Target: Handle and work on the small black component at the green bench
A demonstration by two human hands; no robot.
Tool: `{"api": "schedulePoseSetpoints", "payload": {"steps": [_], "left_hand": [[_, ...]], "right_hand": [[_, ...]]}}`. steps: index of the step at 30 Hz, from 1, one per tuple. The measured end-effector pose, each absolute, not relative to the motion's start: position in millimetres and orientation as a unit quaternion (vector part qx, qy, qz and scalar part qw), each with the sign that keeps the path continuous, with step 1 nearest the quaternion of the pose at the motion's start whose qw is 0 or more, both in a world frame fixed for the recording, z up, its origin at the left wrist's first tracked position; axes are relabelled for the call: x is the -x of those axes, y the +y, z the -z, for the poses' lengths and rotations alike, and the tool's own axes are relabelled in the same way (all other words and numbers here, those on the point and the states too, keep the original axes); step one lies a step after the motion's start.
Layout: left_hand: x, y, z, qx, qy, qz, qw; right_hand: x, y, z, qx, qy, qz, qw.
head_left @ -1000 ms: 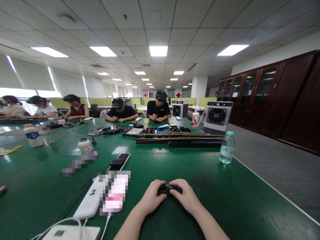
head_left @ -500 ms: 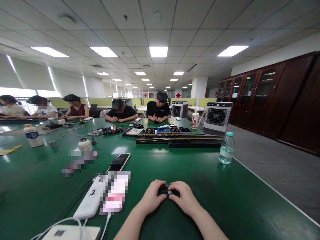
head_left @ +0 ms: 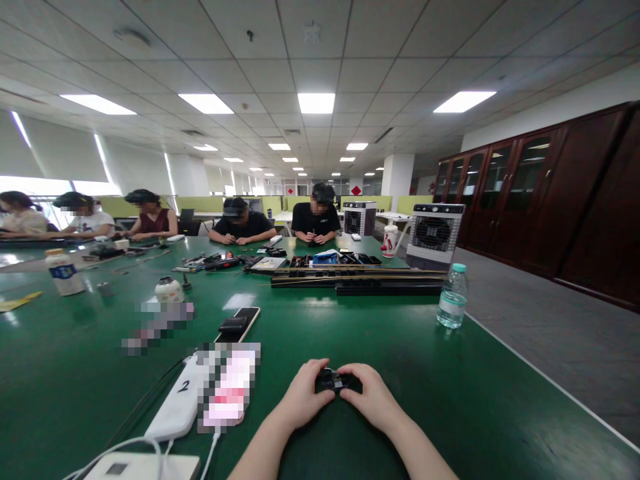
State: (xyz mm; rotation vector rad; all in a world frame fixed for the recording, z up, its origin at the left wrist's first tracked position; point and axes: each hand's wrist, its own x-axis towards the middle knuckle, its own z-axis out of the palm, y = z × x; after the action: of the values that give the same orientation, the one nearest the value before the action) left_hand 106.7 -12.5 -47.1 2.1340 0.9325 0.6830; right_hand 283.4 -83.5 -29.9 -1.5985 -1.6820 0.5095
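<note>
A small black part (head_left: 335,381) with a bit of shiny metal or grey at its middle lies between my two hands, just over the green tabletop (head_left: 415,347). From its left end, my left hand (head_left: 306,393) grips it with thumb and curled fingers. My right hand (head_left: 369,395) holds the right end in the same way, thumb in front and fingers behind. Its exact kind is too small to make out, and the fingers cover both ends.
Left of my hands lie a white power bank (head_left: 180,397), a blurred pink-screened phone (head_left: 231,390) and a dark phone (head_left: 240,325). A water bottle (head_left: 453,297) stands at right. Black rails (head_left: 390,289) and tools lie ahead. Several people sit along the table's far sides.
Both hands keep nearly the same place. More of the black part's middle shows between the fingers now, as if slightly tilted or parted.
</note>
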Motion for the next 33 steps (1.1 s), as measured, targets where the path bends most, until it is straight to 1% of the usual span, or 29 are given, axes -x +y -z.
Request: {"api": "schedulePoseSetpoints", "payload": {"steps": [17,23,33], "left_hand": [[-108.9,-11.1,49.7,-0.836,0.339,-0.27,0.336],[-109.7,-11.9,48.6,-0.838,0.34,-0.272,0.33],[-109.3,-13.8,43.6,-0.836,0.345,-0.268,0.331]], "right_hand": [[-279.1,-84.3,29.6,0.632,-0.657,-0.17,0.374],[-278.9,-84.5,30.6,0.633,-0.664,-0.168,0.361],[-279.9,-84.7,25.5,0.614,-0.662,-0.172,0.394]]}}
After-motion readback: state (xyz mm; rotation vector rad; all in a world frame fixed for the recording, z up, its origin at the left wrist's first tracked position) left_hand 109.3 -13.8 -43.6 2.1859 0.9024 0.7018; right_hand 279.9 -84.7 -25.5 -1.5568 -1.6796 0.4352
